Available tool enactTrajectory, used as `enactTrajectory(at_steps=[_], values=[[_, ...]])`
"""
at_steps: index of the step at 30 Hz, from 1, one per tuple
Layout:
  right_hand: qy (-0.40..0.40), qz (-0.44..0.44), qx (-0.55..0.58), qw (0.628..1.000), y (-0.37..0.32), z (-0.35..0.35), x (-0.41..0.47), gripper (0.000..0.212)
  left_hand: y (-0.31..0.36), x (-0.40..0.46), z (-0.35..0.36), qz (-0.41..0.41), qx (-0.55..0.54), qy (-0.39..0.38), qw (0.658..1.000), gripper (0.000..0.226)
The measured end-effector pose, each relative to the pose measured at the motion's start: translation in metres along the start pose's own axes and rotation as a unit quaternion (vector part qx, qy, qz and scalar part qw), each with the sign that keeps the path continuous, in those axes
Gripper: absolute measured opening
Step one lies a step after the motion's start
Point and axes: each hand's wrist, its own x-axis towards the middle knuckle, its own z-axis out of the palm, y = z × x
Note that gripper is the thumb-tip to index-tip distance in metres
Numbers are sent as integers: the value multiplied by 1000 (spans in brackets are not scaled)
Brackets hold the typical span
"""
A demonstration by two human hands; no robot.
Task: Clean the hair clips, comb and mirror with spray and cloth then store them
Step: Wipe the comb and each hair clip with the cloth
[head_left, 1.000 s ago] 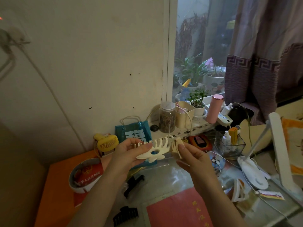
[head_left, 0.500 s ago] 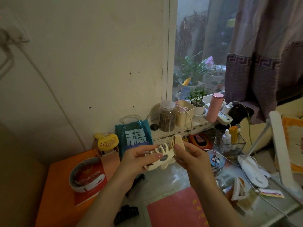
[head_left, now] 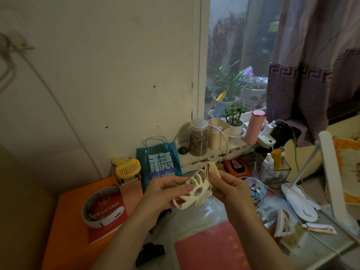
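Fingers [head_left: 188,189] of the left hand [head_left: 165,193] are being curled around the cream claw clip [head_left: 191,193], held above the desk, while it is being wiped with a cloth [head_left: 211,169] pinched in the right hand [head_left: 227,187]; turning the clip is probably being called for next.

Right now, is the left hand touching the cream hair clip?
Touching. The head view shows the left hand gripping the cream hair clip, its thumb lying across the clip's teeth.
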Motion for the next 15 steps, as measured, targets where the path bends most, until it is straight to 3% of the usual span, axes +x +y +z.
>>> enactTrajectory(at_steps=[3, 7, 10, 15], values=[[8, 7, 3, 1000, 1, -2, 0, 26, -4, 0, 0, -6, -32, 14, 999, 13], [27, 16, 1, 1000, 1, -9, 0, 43, -6, 3, -2, -14, -100, 61, 993, 33], [23, 35, -7, 999, 3, -7, -3, 40, -7, 5, -4, -1, -133, 95, 987, 38], [-8, 40, -6, 999, 10, 9, -12, 34, -11, 6, 3, 20, -146, 117, 982, 28]])
